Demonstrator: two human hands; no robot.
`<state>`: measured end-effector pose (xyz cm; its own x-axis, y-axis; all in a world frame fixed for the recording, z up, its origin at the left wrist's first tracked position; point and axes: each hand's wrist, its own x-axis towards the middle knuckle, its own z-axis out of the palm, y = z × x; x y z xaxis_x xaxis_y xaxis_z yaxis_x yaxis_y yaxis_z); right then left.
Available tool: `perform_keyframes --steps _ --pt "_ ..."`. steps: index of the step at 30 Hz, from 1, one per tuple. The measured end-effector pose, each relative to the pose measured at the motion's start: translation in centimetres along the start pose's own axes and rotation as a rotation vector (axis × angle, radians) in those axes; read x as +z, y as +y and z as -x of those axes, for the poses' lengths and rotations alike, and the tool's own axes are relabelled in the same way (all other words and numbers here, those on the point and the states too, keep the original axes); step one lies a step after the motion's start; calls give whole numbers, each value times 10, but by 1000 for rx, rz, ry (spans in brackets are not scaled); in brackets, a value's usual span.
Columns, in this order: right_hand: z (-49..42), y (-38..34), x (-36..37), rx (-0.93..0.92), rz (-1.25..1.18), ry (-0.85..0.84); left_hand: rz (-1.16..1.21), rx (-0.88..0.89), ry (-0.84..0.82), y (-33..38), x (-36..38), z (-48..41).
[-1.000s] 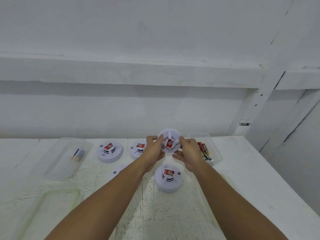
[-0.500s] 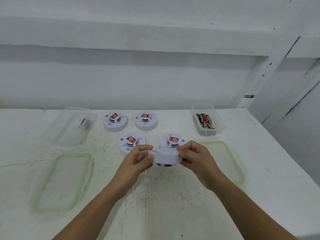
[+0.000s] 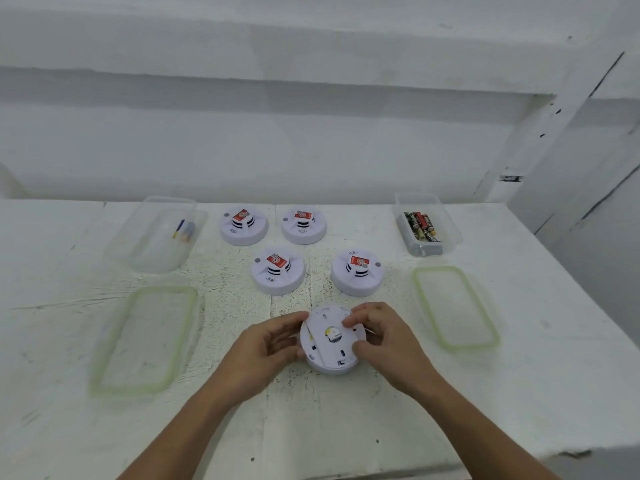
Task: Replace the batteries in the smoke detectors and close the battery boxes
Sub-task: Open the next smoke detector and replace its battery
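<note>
A round white smoke detector [image 3: 329, 344] lies flipped with its back plate facing up, low over the white table [image 3: 311, 427]. My left hand [image 3: 266, 348] grips its left rim. My right hand [image 3: 384, 337] holds the right rim, fingers curled over the top edge. Several other detectors stand face up with red labels: two at the back [image 3: 244, 226] [image 3: 304, 224] and two nearer [image 3: 277, 270] [image 3: 357, 271]. A clear box [image 3: 427, 225] at the back right holds several batteries.
A clear box [image 3: 157, 233] at the back left holds a couple of batteries. Two green-rimmed lids lie flat: one at the left [image 3: 143, 339], one at the right [image 3: 455, 306]. A white wall rises behind; the table's right edge drops off.
Both hands carried the detector from the back row toward me and turned it over, so its back plate now faces up. The view tilted down.
</note>
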<state>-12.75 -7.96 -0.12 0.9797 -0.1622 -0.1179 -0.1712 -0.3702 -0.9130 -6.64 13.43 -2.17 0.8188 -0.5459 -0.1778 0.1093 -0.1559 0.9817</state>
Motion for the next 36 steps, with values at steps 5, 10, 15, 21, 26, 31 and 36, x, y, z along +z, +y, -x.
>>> perform_keyframes --steps 5,10,15,21,26,31,36 --pt "5 -2 1 -47 71 -14 -298 43 -61 3 -1 4" --pt "10 -2 2 -180 345 -24 -665 65 -83 9 5 -4" --pt "7 -7 -6 -387 631 -123 -669 58 -73 4 5 -13" --pt "-1 -8 -9 -493 747 -287 -536 96 -18 -2 -6 -11" --pt "0 -15 2 -545 840 -221 -595 122 9 -7 -1 -3" --pt "5 -18 16 -416 809 -259 -664 129 -46 3 9 -8" --pt "7 -22 15 -301 781 -283 -683 109 -49 1 8 -18"
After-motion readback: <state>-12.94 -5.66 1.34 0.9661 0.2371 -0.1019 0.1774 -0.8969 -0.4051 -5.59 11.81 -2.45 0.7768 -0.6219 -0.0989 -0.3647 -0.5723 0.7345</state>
